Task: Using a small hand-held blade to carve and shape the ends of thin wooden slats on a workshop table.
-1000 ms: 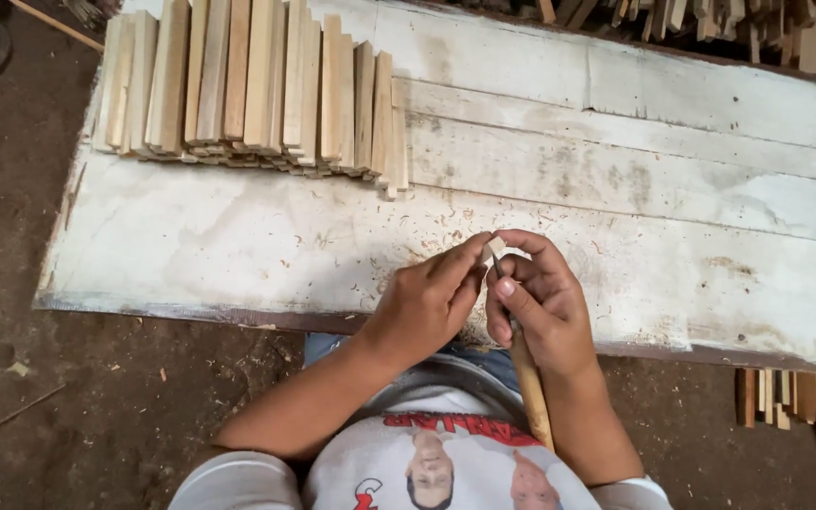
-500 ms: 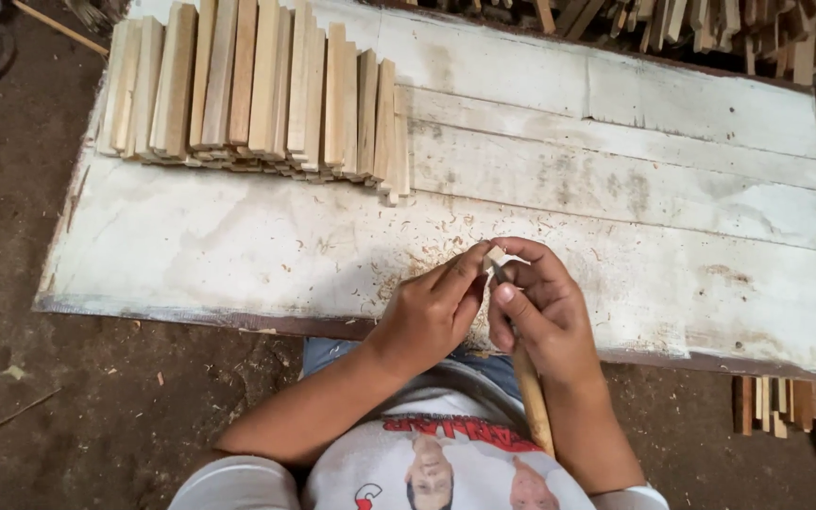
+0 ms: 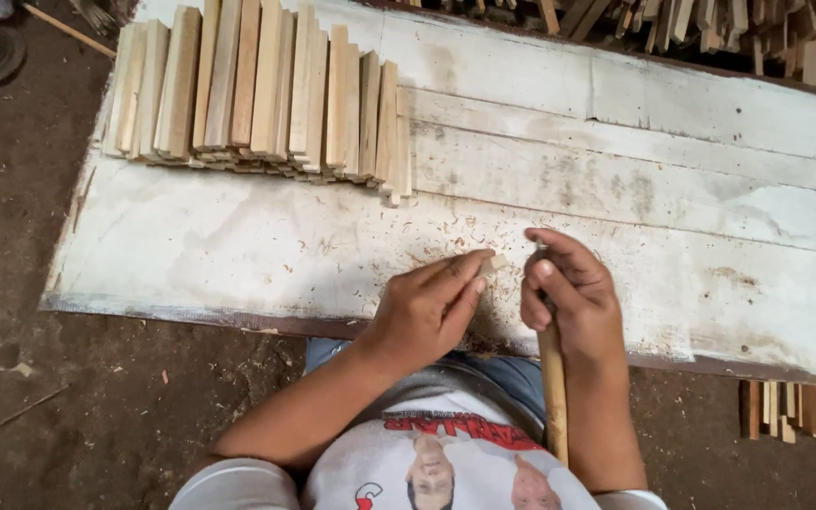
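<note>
My left hand (image 3: 432, 307) pinches a small pale wood piece (image 3: 493, 263) between thumb and fingers, just above the white board table (image 3: 238, 255). My right hand (image 3: 569, 293) is closed around the top of a wooden-handled tool (image 3: 552, 392); the handle runs down toward my body and its working end is hidden inside my fist. The two hands are a few centimetres apart over the table's near edge. Fine wood shavings (image 3: 446, 231) lie scattered on the board in front of them.
A row of light wooden slats (image 3: 257, 90) stands stacked on edge at the table's far left. More wood pieces pile up beyond the far edge (image 3: 710, 28) and at the right (image 3: 790, 411). Dirt floor (image 3: 68, 406) surrounds the table.
My hands were pressed together around the small piece; now they have drawn apart, the left keeping the piece and the right holding the tool a little to the right.
</note>
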